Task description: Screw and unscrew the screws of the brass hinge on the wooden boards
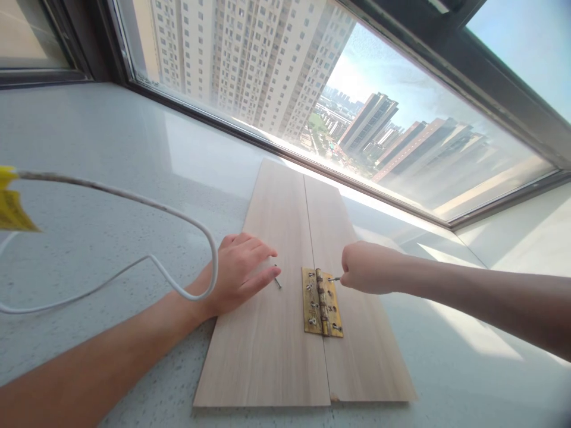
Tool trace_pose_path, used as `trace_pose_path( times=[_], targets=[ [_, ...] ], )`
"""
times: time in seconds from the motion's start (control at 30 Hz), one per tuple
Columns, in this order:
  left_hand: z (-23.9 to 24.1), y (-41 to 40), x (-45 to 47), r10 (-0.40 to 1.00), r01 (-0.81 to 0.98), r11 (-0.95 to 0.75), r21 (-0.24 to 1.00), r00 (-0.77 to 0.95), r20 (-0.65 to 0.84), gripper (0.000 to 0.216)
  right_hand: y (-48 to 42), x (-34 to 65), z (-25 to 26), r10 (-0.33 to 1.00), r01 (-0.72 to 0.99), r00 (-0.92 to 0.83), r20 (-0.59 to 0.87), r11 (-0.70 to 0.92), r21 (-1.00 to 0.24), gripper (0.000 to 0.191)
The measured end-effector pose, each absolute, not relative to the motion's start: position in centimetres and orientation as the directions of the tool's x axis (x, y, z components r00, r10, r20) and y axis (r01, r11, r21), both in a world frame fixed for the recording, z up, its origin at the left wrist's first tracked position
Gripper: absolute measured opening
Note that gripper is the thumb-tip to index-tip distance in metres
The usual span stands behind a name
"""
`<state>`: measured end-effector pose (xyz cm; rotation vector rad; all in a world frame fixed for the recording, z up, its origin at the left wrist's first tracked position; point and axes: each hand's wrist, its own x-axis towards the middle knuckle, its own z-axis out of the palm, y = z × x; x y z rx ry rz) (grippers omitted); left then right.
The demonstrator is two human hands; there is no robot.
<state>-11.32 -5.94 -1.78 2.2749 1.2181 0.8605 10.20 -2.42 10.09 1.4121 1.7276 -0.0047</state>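
Note:
Two pale wooden boards (272, 345) lie side by side on a white stone sill, joined by a brass hinge (322, 301) with several screws in it. My left hand (241, 270) lies flat on the left board, fingers stretched out, with a loose screw (277, 277) at its fingertips. My right hand (368, 267) is closed in a pinch on a screw (334, 279) at the hinge's upper right hole.
A white cable (147, 205) loops over my left wrist, with a yellow tag (11, 205) at the far left. The window frame (285, 139) runs along the back of the white sill (89, 154), with tall buildings outside.

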Motion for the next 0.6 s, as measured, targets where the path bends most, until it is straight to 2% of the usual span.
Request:
trace_pose_path(
  times=[0.07, 0.13, 0.23, 0.3, 0.33, 0.47, 0.6],
  targets=[
    [-1.8, -5.9, -11.3, 0.848, 0.586, -0.525, 0.618, 0.423, 0.32, 0.031, -2.8, 10.3, 10.3, 0.798, 0.782, 0.002, -0.603, 0.374, 0.498, 0.007],
    [-1.8, -6.0, -11.3, 0.847, 0.585, -0.527, 0.616, 0.42, 0.326, 0.031, -3.5, 10.6, 10.4, 0.784, 0.716, -0.103, -0.612, 0.485, 0.501, 0.013],
    [-1.8, -6.1, -11.4, 0.844, 0.582, -0.534, 0.612, 0.413, 0.344, 0.031, -4.4, 11.3, 10.4, 0.634, 0.375, -0.37, -0.679, 0.771, 0.515, 0.022],
    [-1.9, -6.1, -11.4, 0.843, 0.581, -0.536, 0.612, 0.408, 0.35, 0.031, -4.6, 11.8, 10.2, 0.518, 0.152, -0.455, -0.724, 0.846, 0.51, 0.023],
    [-1.9, -6.1, -11.4, 0.842, 0.58, -0.537, 0.613, 0.407, 0.353, 0.031, -4.5, 11.9, 10.1, 0.501, 0.116, -0.452, -0.738, 0.853, 0.508, 0.022],
    [-2.0, -6.0, -11.5, 0.842, 0.577, -0.537, 0.615, 0.408, 0.353, 0.032, -3.9, 11.6, 9.9, 0.522, 0.183, -0.377, -0.765, 0.852, 0.491, 0.021],
    [-2.0, -6.0, -11.5, 0.845, 0.584, -0.532, 0.613, 0.406, 0.347, 0.032, -3.6, 10.6, 9.8, 0.632, 0.394, -0.308, -0.711, 0.765, 0.509, 0.018]
  ],
)
